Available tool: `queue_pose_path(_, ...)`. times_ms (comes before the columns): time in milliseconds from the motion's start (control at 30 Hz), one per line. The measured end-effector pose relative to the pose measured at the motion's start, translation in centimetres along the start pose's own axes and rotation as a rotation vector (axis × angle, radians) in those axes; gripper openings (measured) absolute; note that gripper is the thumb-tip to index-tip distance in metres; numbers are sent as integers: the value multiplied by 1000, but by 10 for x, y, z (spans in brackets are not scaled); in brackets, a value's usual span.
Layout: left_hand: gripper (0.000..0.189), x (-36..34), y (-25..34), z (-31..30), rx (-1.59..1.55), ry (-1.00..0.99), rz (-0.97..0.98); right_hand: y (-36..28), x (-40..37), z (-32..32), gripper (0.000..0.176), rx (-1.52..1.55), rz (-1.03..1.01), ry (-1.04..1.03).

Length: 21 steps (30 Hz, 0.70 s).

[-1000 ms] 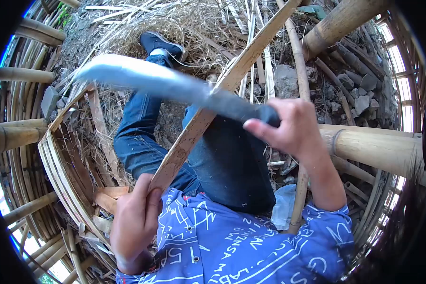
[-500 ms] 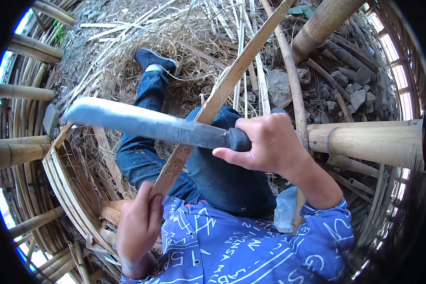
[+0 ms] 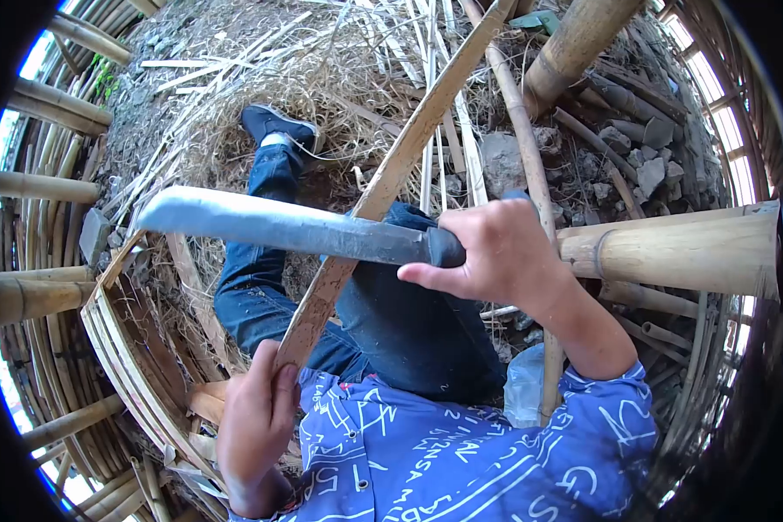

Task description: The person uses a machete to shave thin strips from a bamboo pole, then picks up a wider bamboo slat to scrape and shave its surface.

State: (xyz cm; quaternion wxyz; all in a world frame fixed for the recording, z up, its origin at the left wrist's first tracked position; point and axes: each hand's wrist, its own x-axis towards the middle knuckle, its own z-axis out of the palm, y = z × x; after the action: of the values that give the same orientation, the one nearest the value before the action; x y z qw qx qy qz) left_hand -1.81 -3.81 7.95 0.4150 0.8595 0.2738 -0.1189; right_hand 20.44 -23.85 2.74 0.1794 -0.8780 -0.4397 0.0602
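Observation:
My right hand (image 3: pixel 500 257) is wrapped round the dark handle of a machete (image 3: pixel 261 224), thumb stretched along it toward the blade. The broad blade points left and lies across a long bamboo strip (image 3: pixel 418 139), overlapping its middle in this view. Near its lower end the strip is gripped by my left hand (image 3: pixel 261 413), thumb on top and fingers closed around it. From there the strip slants up and away to the right, past my bent knee (image 3: pixel 413 322) in dark jeans.
Thin shavings (image 3: pixel 339 113) cover the ground ahead. A bundle of split bamboo strips (image 3: pixel 117 357) lies at left. On the right are a thick bamboo pole (image 3: pixel 670 248), broken stones (image 3: pixel 652 170) and a clear plastic bag (image 3: pixel 524 383). Bamboo poles (image 3: pixel 48 184) jut in from the left wall.
The machete blade, blurred before, is now sharper and has shifted slightly, its tip a little lower and to the right. Both hands keep their hold; the view has moved slightly.

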Motion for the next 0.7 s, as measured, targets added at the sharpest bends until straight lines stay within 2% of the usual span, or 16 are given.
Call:
queue_pose_path(67, 6, -3, -4, -1, -46, 4, -29, 22, 7, 0, 77, -35, 19, 28)
queue_pose_path(100, 6, -4, -6, -1, -60, 17, -1, 37, 11, -5, 78, 14, 192, -25)
queue_pose_path(233, 7, -3, 1, -2, -57, 2, -25, 46, 12, 3, 79, -75, 97, 95)
queue_pose_path(333, 7, 0, -1, 1, -62, 15, -16, 23, 1, -3, 78, -36, 100, 56)
queue_pose_path(433, 8, 3, -1, 3, -47, -16, -12, -9, -3, -4, 78, -36, -55, -24)
queue_pose_path(533, 9, 0, -7, 3, -51, 18, 0, 21, 8, 0, 79, -65, 2, 2)
queue_pose_path(600, 9, -2, -10, 3, -78, 38, -13, 53, 18, -14, 82, -3, 256, -108)
queue_pose_path(667, 8, -2, -8, 1, -79, 33, -28, 60, 21, 0, 82, -113, 152, 47)
queue_pose_path(700, 8, -1, -6, -2, -69, 13, -32, 56, 20, -1, 82, -114, 149, 54)
